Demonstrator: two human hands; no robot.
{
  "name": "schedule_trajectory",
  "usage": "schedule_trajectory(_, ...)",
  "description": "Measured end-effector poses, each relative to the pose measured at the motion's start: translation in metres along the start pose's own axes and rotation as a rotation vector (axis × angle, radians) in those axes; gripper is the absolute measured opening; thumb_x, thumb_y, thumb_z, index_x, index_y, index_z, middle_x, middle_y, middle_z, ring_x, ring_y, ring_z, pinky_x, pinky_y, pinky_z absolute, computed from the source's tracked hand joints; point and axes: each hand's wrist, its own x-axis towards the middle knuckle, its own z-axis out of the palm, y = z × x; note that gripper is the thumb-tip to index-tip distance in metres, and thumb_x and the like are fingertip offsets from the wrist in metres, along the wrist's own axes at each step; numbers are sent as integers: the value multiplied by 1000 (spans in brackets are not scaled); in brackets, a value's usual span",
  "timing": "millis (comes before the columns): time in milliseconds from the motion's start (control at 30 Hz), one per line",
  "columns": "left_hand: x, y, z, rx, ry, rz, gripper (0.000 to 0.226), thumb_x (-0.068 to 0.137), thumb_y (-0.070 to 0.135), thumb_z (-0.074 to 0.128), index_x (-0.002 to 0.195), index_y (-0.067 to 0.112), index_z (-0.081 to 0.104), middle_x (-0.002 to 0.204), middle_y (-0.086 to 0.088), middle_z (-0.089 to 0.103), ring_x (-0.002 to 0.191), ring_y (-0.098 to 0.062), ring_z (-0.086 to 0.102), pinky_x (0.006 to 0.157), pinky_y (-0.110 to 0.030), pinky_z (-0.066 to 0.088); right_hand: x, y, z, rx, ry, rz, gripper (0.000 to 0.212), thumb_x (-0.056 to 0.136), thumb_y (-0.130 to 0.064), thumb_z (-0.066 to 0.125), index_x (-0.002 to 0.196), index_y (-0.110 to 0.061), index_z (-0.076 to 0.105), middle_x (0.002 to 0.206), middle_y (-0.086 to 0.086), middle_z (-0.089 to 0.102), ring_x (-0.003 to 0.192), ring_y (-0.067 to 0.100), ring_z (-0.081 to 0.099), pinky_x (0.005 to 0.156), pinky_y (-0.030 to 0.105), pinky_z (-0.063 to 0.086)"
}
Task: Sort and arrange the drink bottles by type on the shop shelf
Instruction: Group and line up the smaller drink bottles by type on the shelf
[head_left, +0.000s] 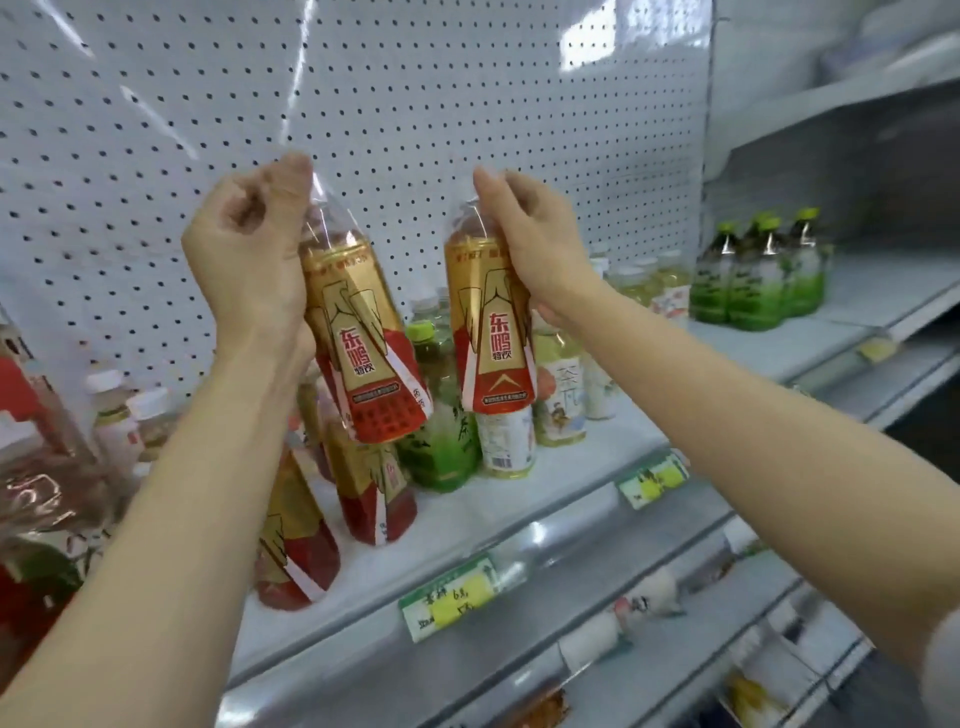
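While both hands hold gold-red bottles above the shelf (519, 499), sorting looks partly done.

Landmark: pegboard back panel (467, 104). Against its right edge, a green-capped bottle group (758, 270) already stands together; pale tea bottles (558, 395) cluster at its foot, one lone green bottle (441, 415) mixed among them, still to be moved. Standing gold-red bottles (369, 483) sit low left of the panel, likely the target group. In front of the panel: left hand (249, 249) is curled closed around the left gold-red bottle (363, 343) near its neck, long axis tilted, cap up-left, base down-right. Right hand (524, 234) is wrapped closed on the right gold-red bottle (488, 322), near upright, cap up.
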Motion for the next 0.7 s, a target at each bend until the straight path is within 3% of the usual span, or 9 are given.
schedule_trajectory(100, -20, -25, 26, -13, -16, -35, 18, 75, 33, 87, 74, 20, 74, 89, -18, 62, 85, -35, 61, 84, -69, 52, -9, 11, -41, 40, 31, 44, 28, 98, -30, 56, 94, -3, 54, 92, 35, 65, 69, 22, 72, 65, 43, 60)
schedule_trajectory(167, -33, -41, 45, -8, -21, -47, 18, 75, 34, 87, 76, 21, 75, 87, -14, 65, 85, -34, 62, 85, -67, 53, -10, 23, -68, 21, 62, 57, 28, 99, -30, 56, 86, -5, 52, 78, 17, 67, 65, 18, 69, 60, 33, 57)
schedule_trajectory(200, -39, -49, 55, -4, -21, -50, 19, 75, 35, 87, 78, 21, 75, 86, -12, 67, 85, -33, 63, 85, -66, 53, -10, 29, -81, -6, 70, 59, 30, 97, -34, 57, 79, -9, 52, 74, 13, 64, 66, 20, 68, 62, 36, 56)
schedule_trajectory(267, -51, -66, 76, -1, -13, -72, 19, 78, 32, 85, 83, 17, 73, 85, -8, 70, 86, -31, 65, 88, -61, 55, -8, 42, -107, -43, 66, 57, 34, 92, -44, 59, 76, -14, 53, 81, 24, 64, 75, 38, 67, 73, 54, 55)
schedule_trajectory(333, -62, -84, 97, 13, 4, -92, 15, 84, 26, 80, 85, 16, 70, 80, 3, 72, 83, -19, 66, 86, -46, 60, -5, 55, -131, -45, 43, 85, 45, 89, -49, 62, 84, -4, 56, 96, 38, 62, 87, 51, 64, 79, 63, 52)
schedule_trajectory(400, -73, -101, 118, 62, 5, -82, 11, 85, 26, 78, 84, 19, 69, 76, 12, 71, 78, -8, 65, 80, -32, 58, -2, 69, -157, -55, 27, 93, 49, 93, -43, 59, 94, 5, 56, 98, 38, 62, 83, 41, 69, 76, 56, 56)
schedule_trajectory(500, -85, -125, 142, 123, 21, -68, 11, 86, 25, 77, 86, 19, 68, 75, 15, 70, 74, 0, 64, 74, -21, 54, 4, 92, -191, -47, -16, 79, 37, 101, -29, 52, 101, 7, 57, 88, 20, 65, 72, 16, 69, 68, 35, 57)
schedule_trajectory(600, -98, -148, 158, 213, 48, -30, 10, 86, 30, 76, 86, 24, 68, 79, 11, 68, 75, -6, 61, 72, -25, 53, 10, 116, -214, -63, -36, 69, 38, 101, -29, 51, 101, 9, 57, 88, 17, 63, 73, 14, 66, 72, 35, 55)
schedule_trajectory(700, -111, -169, 168, 291, 117, 13, 11, 87, 32, 75, 87, 23, 68, 83, 7, 68, 78, -7, 61, 73, -28, 52, 12, 136, -222, -40, -63, 77, 29, 99, -33, 52, 101, -6, 63, 92, 20, 68, 83, 27, 69, 81, 46, 57)
